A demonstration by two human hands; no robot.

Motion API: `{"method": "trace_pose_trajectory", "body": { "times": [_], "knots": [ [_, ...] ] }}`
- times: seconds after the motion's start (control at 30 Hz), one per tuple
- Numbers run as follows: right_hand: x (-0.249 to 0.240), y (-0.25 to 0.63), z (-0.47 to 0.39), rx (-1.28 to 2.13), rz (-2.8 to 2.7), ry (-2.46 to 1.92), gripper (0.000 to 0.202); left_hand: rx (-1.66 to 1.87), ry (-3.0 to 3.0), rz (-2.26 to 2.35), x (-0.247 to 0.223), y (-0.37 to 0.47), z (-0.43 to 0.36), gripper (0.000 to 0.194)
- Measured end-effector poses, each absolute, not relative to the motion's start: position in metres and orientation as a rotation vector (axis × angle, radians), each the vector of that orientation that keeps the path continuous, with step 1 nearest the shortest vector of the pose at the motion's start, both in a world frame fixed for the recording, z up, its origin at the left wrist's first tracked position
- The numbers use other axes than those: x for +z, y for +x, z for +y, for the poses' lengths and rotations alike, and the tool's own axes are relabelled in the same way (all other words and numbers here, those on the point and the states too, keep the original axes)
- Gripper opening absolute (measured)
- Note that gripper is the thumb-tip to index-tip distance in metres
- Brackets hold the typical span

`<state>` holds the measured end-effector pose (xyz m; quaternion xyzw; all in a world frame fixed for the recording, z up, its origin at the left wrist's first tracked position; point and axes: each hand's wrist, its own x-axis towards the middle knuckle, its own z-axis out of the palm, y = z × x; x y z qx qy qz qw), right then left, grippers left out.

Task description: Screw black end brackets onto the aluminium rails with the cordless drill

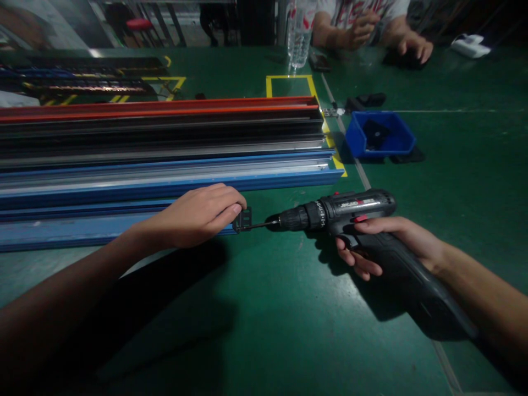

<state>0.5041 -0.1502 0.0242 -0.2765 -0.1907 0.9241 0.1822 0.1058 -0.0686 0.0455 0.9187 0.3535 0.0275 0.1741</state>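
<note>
My right hand (pixel 371 242) is wrapped round the grip of a black cordless drill (pixel 355 206), its forefinger by the trigger. The drill points left, and its long thin bit reaches the lower corner of a small black end plate (pixel 246 219). That plate sits at the right end of the nearest blue metal rail (pixel 91 225). Over this end lies my left hand (pixel 206 212), with its fingers curled round the rail and the thumb close to the plate. Its fingertips on the far side are hidden.
Behind lie more long rails, blue (pixel 264 179), black and orange (pixel 206 107). A blue bin (pixel 379 137) with dark parts stands right of them. Across the green table (pixel 289 330) are a plastic bottle (pixel 299 38), a white object (pixel 470 47) and another person's hands (pixel 412 47).
</note>
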Motion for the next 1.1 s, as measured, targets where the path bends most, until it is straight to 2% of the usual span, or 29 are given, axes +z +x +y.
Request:
{"method": "trace_pose_trajectory", "body": {
  "times": [1.1],
  "knots": [
    [0.0322,0.5016,-0.1492,2.598,-0.549,-0.803,0.034,0.056,2.590,1.060,0.0437,0.1062,-0.0663,0.050]
  ]
}}
